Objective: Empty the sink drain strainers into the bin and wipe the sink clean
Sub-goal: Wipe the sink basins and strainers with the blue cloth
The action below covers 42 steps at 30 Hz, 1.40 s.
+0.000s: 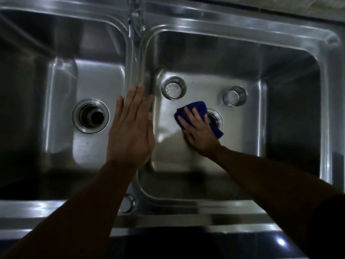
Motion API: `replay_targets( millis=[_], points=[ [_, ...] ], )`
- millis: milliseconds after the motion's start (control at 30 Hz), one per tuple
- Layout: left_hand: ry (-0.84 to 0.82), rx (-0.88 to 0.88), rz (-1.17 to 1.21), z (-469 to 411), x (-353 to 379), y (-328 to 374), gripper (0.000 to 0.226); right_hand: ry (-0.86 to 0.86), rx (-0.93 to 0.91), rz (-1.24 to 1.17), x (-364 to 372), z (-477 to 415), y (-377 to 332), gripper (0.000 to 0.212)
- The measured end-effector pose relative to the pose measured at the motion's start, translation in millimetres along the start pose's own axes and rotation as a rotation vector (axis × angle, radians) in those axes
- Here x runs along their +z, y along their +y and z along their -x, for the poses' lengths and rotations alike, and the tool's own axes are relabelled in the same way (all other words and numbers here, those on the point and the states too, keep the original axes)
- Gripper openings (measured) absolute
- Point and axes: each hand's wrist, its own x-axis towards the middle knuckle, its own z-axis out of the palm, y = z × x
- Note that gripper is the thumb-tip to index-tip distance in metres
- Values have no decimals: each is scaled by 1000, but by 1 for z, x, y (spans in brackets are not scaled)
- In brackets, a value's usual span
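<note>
A steel double sink (205, 21) fills the view. My right hand (197, 129) presses a blue cloth (196, 108) flat on the floor of the right basin, partly over its open drain (216, 118). Two steel strainers stand on that basin floor behind the cloth: one (174, 88) upright at the left, the other (234, 95) tipped toward the right. My left hand (131, 126) rests flat, fingers straight, on the divider (135, 68) between the basins. The left basin's drain (91, 115) is open with no strainer in it.
The tap (135, 17) hangs over the divider at the back, blurred. A round steel fitting (129, 202) sits on the front rim between my arms. A stone counter strip (308, 8) shows at the far right corner.
</note>
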Motion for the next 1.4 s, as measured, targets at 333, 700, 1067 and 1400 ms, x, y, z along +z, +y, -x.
replay_targets(
  millis=[333, 700, 1067, 1400],
  points=[
    [-14, 4, -48, 1, -3, 4, 50, -521, -668, 100, -7, 17, -71, 51],
    [0, 9, -48, 2, -1, 2, 49, -460, -325, 362, -63, 135, 99, 69],
    [-18, 18, -92, 2, -3, 5, 48, -600, 186, 40, -83, 126, 87, 81],
    [-390, 235, -157, 29, 12, 79, 69, -188, 290, -411, -139, 152, 9, 59]
  ],
)
